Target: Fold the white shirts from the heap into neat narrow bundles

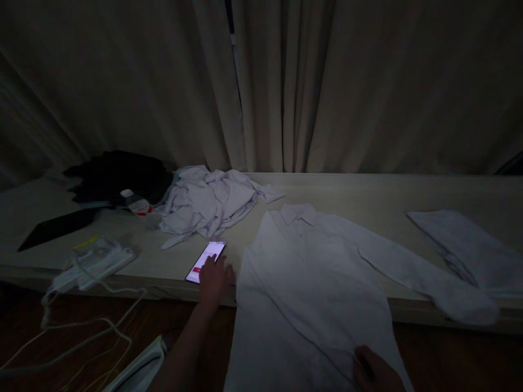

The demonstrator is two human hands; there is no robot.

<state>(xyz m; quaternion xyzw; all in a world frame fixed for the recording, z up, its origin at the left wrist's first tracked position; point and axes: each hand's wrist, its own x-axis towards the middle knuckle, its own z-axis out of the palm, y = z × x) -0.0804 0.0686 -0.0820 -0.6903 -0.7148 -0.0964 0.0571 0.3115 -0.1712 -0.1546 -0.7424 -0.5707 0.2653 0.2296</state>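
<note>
A white long-sleeved shirt [310, 267] lies collar-away over the ledge, its lower part hanging over the front edge. One sleeve stretches out to the right; the other crosses diagonally over the shirt front. At the end of that crossing sleeve, low in the view, is my right hand [373, 370], its fingers curled on the cloth in dim light. To the left of the shirt lies a phone [199, 264] with a lit screen. My left hand [216, 272] reaches over it, fingers apart, a fingertip at the screen; it holds nothing.
A rumpled white garment pile [208, 201] lies behind the phone, with dark clothes [118, 177] and a bottle [137, 204] farther left. Nearer, white cables [110, 326] trail from a power strip [106, 267] off the ledge. A folded white garment [469, 245] rests right; curtains [368, 81] hang behind.
</note>
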